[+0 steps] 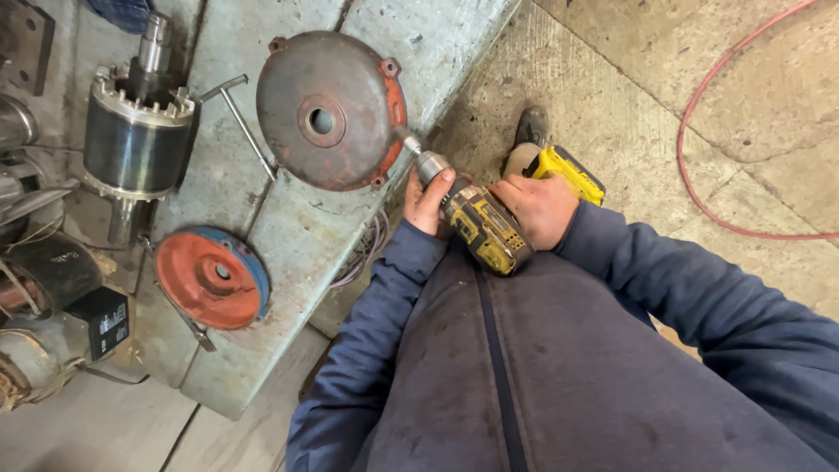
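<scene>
A yellow and black cordless drill (486, 225) is held at waist height in front of my blue jacket. My right hand (538, 206) grips its handle, near the yellow battery pack (572, 172). My left hand (427, 200) wraps around the grey chuck (431, 164) at the front. The drill's tip touches the lower right rim of a round rusty orange motor end cover (328, 111), which lies on a grey metal bench (297, 223).
On the bench lie a smaller red and blue end cover (212, 278), a steel rotor with a shaft (136, 140), an L-shaped wrench (238, 109) and dark parts at the far left. A red hose (699, 188) curves over the concrete floor. My shoe (530, 131) shows below the drill.
</scene>
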